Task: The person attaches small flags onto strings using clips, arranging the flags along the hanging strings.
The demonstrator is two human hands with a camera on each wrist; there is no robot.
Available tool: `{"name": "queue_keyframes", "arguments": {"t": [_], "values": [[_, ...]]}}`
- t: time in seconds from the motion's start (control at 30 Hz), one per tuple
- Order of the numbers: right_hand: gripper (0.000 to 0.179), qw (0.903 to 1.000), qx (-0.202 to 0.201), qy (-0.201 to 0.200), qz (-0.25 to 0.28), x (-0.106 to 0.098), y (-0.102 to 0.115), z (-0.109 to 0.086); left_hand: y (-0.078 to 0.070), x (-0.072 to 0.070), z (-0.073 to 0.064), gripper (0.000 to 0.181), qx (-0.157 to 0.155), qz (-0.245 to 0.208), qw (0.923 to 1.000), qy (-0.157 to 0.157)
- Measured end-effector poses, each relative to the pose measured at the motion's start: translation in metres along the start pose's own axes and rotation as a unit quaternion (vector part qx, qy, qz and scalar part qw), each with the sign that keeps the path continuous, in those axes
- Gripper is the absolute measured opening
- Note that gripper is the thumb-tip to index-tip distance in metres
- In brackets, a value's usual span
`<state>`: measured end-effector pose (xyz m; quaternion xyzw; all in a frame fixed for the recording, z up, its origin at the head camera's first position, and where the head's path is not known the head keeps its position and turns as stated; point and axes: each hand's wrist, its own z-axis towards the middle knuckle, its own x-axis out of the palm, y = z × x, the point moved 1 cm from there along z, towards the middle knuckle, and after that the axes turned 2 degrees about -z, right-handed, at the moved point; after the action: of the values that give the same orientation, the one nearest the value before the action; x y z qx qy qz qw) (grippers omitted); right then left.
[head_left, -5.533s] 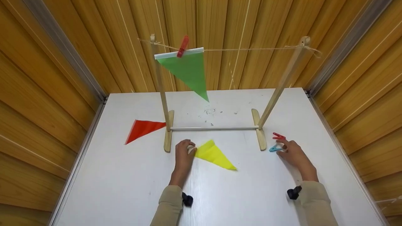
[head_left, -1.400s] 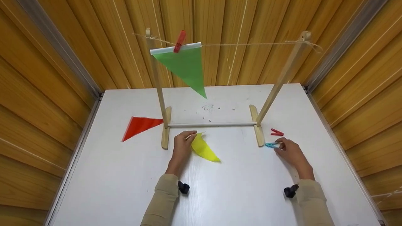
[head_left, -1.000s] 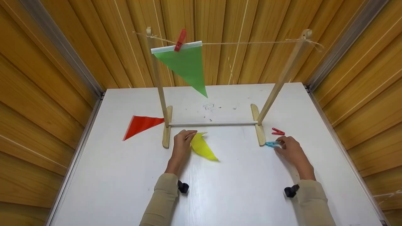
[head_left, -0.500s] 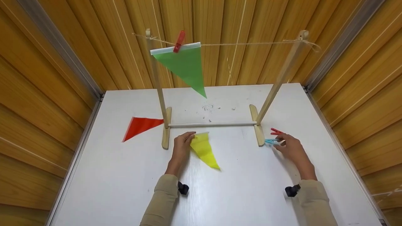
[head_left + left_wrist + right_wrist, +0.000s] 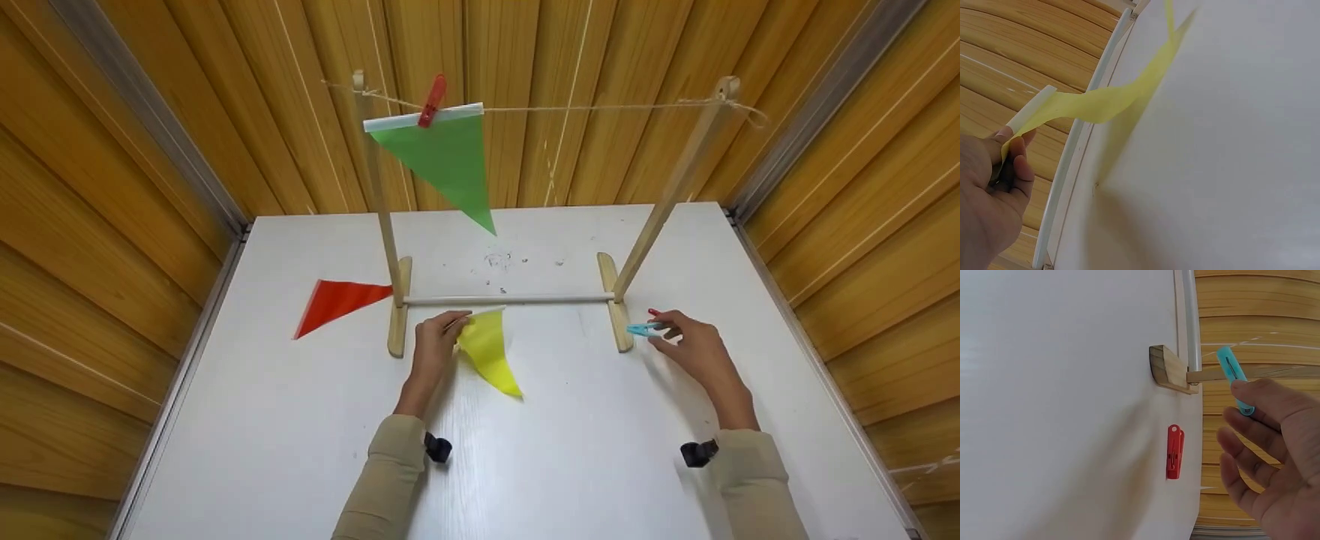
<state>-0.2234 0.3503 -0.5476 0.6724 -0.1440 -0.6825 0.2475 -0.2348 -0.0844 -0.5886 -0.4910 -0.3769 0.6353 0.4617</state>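
Note:
Between thumb and fingers, my left hand (image 5: 435, 352) pinches the white-edged top of a yellow triangular flag (image 5: 486, 349). In the left wrist view the yellow flag (image 5: 1100, 104) is raised off the table and curves down to it at the tip. My right hand (image 5: 697, 349) pinches a light blue clothespin (image 5: 643, 330) near the stand's right foot. The right wrist view has that blue clothespin (image 5: 1234, 377) lifted, with the other fingers loosely curled. On the table below lies a red clothespin (image 5: 1174, 453), mostly covered by my right hand in the head view.
A wooden stand has two posts (image 5: 679, 187) with a string (image 5: 585, 109) tied between them. A green flag (image 5: 457, 161) hangs there from a red clothespin (image 5: 433, 100). A red flag (image 5: 337, 306) lies at the left foot. A white rod (image 5: 510, 298) joins the feet.
My left hand, first at the yellow flag's edge, has lifted it by its white edge. My right hand has taken the blue clothespin off the table and raised it slightly.

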Motion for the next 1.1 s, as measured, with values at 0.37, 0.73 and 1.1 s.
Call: {"name": "queue_keyframes", "arguments": {"t": [0.37,0.73,1.1], "values": [[0.034,0.9994,-0.023,-0.007,0.026,-0.009,0.026,0.005,-0.022,0.0,0.005,0.018,-0.019,-0.013,0.9997,-0.001],[0.032,0.9951,-0.072,-0.025,0.064,-0.018,0.066,0.016,-0.048,0.002,0.005,0.019,0.018,-0.027,0.9994,0.012],[0.035,0.9873,-0.133,-0.057,0.067,-0.031,0.098,0.02,-0.081,-0.001,0.012,0.019,0.022,-0.048,0.9983,0.027]]}}
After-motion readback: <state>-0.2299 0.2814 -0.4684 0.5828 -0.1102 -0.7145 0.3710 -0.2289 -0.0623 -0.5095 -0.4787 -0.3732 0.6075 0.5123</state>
